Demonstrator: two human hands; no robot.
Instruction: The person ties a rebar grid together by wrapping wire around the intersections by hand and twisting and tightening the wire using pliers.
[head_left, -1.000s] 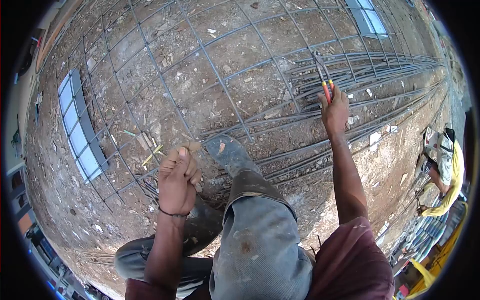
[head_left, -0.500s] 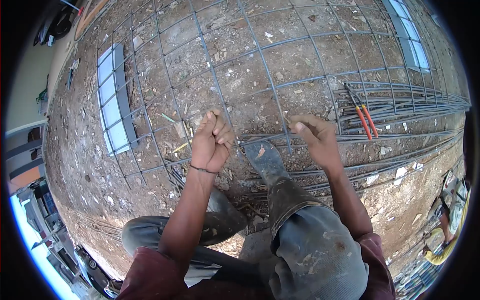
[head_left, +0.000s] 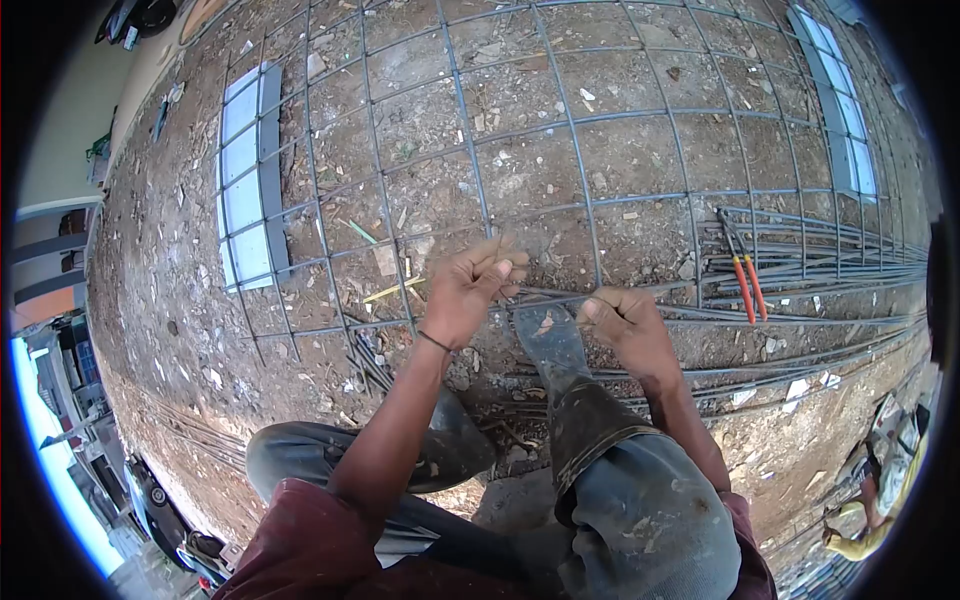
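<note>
A rebar grid [head_left: 573, 122] spreads over the dirt before me. My left hand [head_left: 468, 290] is above the grid's near edge, its fingers pinched at a thin wire that is hard to make out. Close to a grid bar, my right hand [head_left: 628, 325] has its thumb and forefinger pressed together; anything between them is too small to tell. Pliers with red handles [head_left: 745, 285] lie on the loose bars [head_left: 800, 240] at the right, touched by neither hand.
Pale blocks lie beneath the grid at the left [head_left: 250, 175] and right [head_left: 838, 105]. My boot [head_left: 555, 340] stands by the near edge. Another person in yellow [head_left: 868, 535] is at the lower right. More bars run along the ground.
My right hand has let go of the pliers, which now lie on the bars, and has come back towards the middle. My left hand has moved right, to the grid's near edge.
</note>
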